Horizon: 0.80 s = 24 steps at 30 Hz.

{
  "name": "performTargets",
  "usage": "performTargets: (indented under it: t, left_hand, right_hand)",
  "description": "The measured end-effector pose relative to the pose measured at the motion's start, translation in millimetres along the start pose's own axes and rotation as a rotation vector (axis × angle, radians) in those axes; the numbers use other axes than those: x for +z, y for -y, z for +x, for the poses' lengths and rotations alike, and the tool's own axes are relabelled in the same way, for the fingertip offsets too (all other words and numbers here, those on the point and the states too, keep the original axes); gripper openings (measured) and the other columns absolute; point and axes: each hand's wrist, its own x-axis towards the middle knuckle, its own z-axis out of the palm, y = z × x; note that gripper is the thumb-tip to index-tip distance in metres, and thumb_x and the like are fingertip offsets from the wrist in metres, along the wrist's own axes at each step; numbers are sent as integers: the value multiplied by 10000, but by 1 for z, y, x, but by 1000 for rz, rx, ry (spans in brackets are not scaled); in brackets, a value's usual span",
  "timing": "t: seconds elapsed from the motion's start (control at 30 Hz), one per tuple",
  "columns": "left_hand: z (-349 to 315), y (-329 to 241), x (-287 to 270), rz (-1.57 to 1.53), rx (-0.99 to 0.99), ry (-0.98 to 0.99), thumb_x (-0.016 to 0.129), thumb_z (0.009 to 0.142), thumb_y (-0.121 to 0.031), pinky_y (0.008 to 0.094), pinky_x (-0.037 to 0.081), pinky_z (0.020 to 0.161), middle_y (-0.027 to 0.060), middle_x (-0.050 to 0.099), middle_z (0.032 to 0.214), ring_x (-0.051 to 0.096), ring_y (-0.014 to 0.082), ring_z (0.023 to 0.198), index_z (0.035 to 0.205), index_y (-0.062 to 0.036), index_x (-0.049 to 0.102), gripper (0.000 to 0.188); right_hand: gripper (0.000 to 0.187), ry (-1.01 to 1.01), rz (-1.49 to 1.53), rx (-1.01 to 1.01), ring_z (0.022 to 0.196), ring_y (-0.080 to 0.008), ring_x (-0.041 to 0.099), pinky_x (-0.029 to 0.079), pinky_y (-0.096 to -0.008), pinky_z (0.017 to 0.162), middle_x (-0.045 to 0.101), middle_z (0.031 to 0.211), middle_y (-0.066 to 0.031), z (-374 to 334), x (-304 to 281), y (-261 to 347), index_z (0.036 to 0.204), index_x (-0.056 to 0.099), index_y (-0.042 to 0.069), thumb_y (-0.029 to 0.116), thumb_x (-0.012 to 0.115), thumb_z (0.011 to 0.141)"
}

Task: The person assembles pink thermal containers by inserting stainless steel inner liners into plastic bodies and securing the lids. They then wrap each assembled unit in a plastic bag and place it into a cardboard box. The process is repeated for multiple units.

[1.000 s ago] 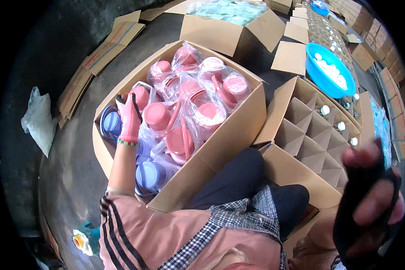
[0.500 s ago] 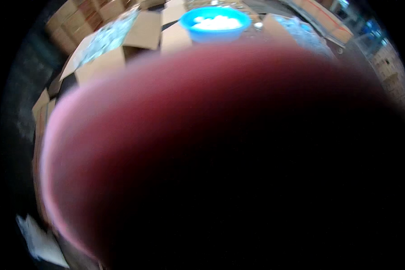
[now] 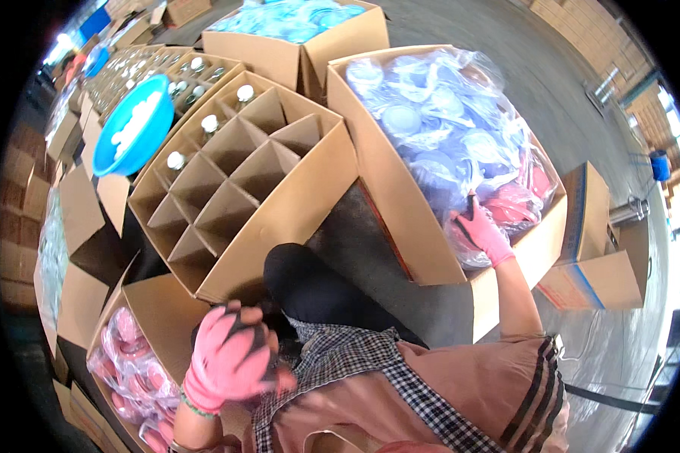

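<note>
My right hand (image 3: 485, 232), in a pink glove with black patches, is at the near end of a carton (image 3: 385, 162). Its fingers lie apart against clear plastic bags (image 3: 482, 162) of round, lid-like blue plastic pieces (image 3: 400, 119). Pink pieces (image 3: 510, 205) in plastic lie beside that hand. My left hand (image 3: 233, 353), gloved alike, is raised in front of my body with its fingers curled. Whatever it holds, if anything, is hidden. Below and left of it, a carton (image 3: 170, 306) contains bagged pink pieces (image 3: 132, 362).
A carton with cardboard dividers (image 3: 230, 177) holds a few white-capped bottles (image 3: 210, 123) along its far-left side. Left of it is a blue basin (image 3: 159, 121) with white pieces. Another carton (image 3: 347, 38) of blue pieces stands behind. An open carton (image 3: 593, 279) sits on the floor at right.
A large blurred reddish shape that blocked most of the view is gone. The view has swung rightward, and both gloved hands, my lap and the cartons now show.
</note>
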Motion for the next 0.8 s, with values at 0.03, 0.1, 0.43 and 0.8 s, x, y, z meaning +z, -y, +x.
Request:
performTargets:
  t: [0.03, 0.1, 0.43, 0.8]
  left_hand:
    - [-6, 9, 17, 81, -52, 54, 663, 566, -311, 488, 397, 805, 101, 526, 860, 514, 305, 879, 789, -29, 559, 374]
    - [-19, 21, 41, 140, -99, 108, 672, 568, -326, 477, 387, 823, 93, 513, 866, 505, 300, 893, 823, -38, 552, 403]
    - [-43, 20, 78, -129, -333, 75, 679, 604, -224, 397, 391, 786, 94, 539, 853, 504, 279, 869, 853, -39, 566, 330]
    - [-128, 19, 81, -74, -473, -77, 681, 619, -206, 386, 408, 769, 134, 537, 878, 498, 308, 838, 877, -17, 559, 343]
  right_hand:
    - [575, 144, 71, 92, 951, -337, 516, 393, -425, 812, 526, 1029, -230, -1, -15, 25, 1166, 417, -10, 360, 579, 755]
    - [512, 234, -198, 170, 898, -325, 547, 416, -411, 783, 564, 942, -212, 3, -31, 21, 1108, 466, -17, 344, 571, 761]
    - [657, -153, -242, 44, 968, -341, 510, 400, -379, 841, 508, 1054, -231, 70, -17, 32, 1111, 435, -35, 351, 693, 646]
    - [621, -324, 183, -43, 1002, -325, 508, 399, -361, 855, 532, 1047, -225, 98, -49, 64, 1174, 384, -43, 142, 633, 636]
